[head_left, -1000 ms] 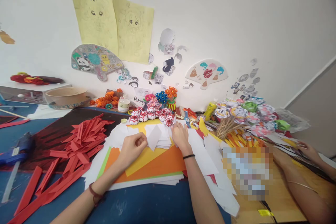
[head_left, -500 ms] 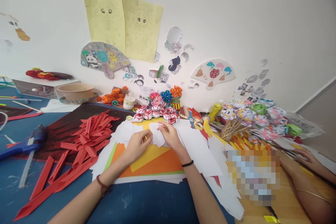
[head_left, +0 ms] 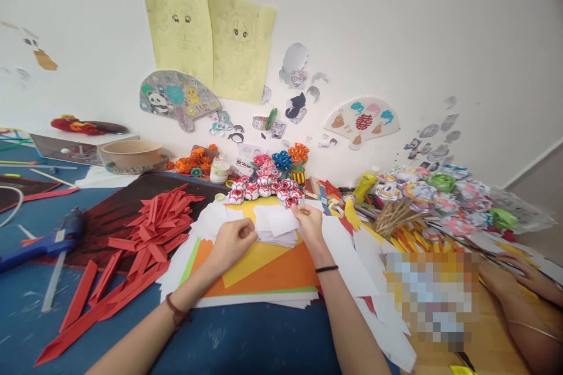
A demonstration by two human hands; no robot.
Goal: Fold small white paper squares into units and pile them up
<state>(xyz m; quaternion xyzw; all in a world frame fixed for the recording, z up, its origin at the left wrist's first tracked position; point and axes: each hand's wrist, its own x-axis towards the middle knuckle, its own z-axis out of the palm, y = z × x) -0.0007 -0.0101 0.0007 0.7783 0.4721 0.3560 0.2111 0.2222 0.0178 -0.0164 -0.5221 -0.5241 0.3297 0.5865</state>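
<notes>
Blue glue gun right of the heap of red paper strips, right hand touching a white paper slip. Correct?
No: the head view shows the blue glue gun left of the heap of red paper strips. The right hand is touching a white paper slip.

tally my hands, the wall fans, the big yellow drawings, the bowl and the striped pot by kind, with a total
Left hand and right hand: 2
Grey fan and white fan: 2
Left yellow drawing and right yellow drawing: 2
Bowl: 1
Striped pot: 1
Total: 8
</notes>
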